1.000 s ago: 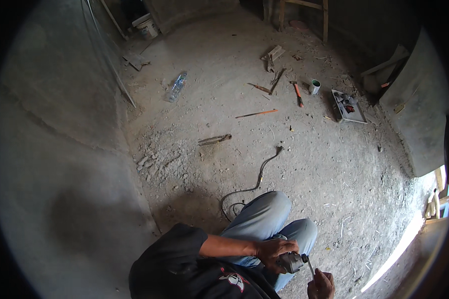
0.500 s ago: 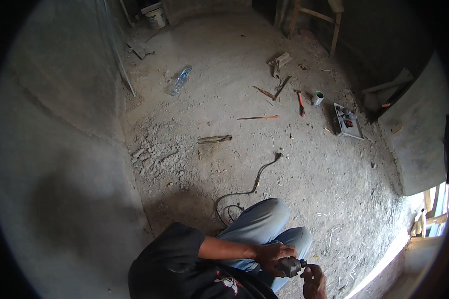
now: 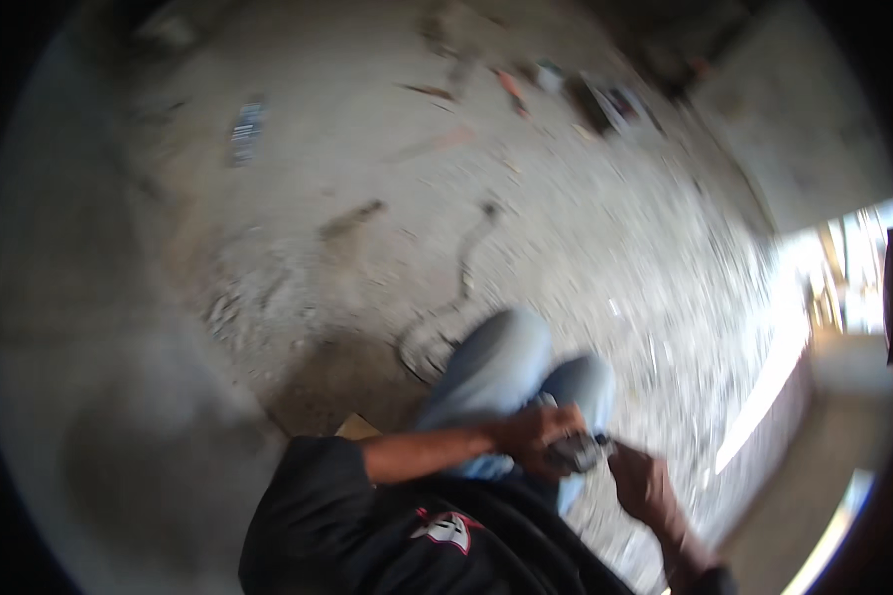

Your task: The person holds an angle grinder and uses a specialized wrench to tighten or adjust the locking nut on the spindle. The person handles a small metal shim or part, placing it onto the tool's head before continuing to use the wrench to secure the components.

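Over my lap, my left hand (image 3: 538,434) is wrapped round the body of a dark grey power tool (image 3: 574,454) with a short narrow nose. The nose points right, toward my right hand (image 3: 645,486). My right fingers are pinched together at its tip; whatever small part they grip is hidden and blurred. Both knees, in blue jeans (image 3: 506,349), are bent up beneath the tool. A dark cable (image 3: 465,266) snakes over the floor from beside my left knee to a dark end farther off.
Rubble (image 3: 226,312) lies along the left wall. On the dusty concrete floor are a plastic bottle (image 3: 248,131), a long dark tool (image 3: 352,220), an orange-handled hammer (image 3: 512,91), a cup (image 3: 549,76) and a tray (image 3: 620,107). Bright light enters at an opening (image 3: 858,263) on the right.
My view has swung down and right, blurring the floor. My right forearm now shows more fully, and that hand has turned at the tool's tip. The left hand keeps its hold.
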### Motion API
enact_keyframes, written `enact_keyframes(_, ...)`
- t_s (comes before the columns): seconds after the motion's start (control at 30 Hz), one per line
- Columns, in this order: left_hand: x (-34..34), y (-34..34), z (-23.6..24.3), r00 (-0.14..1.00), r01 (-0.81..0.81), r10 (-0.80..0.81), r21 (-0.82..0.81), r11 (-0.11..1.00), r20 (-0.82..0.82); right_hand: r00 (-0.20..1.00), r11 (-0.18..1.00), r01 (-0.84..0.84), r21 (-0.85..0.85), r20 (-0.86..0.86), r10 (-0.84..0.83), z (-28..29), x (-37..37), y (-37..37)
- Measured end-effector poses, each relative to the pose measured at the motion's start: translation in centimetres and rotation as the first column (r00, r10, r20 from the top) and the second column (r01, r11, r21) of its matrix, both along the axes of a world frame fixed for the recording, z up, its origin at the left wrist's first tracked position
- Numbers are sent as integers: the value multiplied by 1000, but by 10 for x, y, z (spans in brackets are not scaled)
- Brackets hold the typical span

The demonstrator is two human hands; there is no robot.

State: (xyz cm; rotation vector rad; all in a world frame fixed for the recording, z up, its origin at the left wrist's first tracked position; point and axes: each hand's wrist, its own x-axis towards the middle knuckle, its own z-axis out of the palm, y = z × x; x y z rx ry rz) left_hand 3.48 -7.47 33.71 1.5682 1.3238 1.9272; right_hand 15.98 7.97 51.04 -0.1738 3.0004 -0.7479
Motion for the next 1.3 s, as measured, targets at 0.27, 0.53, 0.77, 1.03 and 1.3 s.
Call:
enact_keyframes(0.27,0,8,0,999,13,-18,-92,996,-47,588,616,754,-229,652,-479,5,2,-1)
enact_keyframes(0.53,16,-2,-2,995,96,-100,-93,991,-29,465,359,874,-329,782,-415,-8,33,-9)
enact_keyframes(0.77,17,-4,-5,990,139,-140,-119,983,2,398,275,903,-331,885,-241,-3,28,2)
enact_keyframes(1.03,19,-6,-8,988,145,-149,-133,981,-27,572,590,744,-314,756,-319,-11,39,-3)
enact_keyframes(1.3,17,-10,-4,985,171,-171,-116,978,18,752,663,619,-422,561,-345,-38,56,-15)
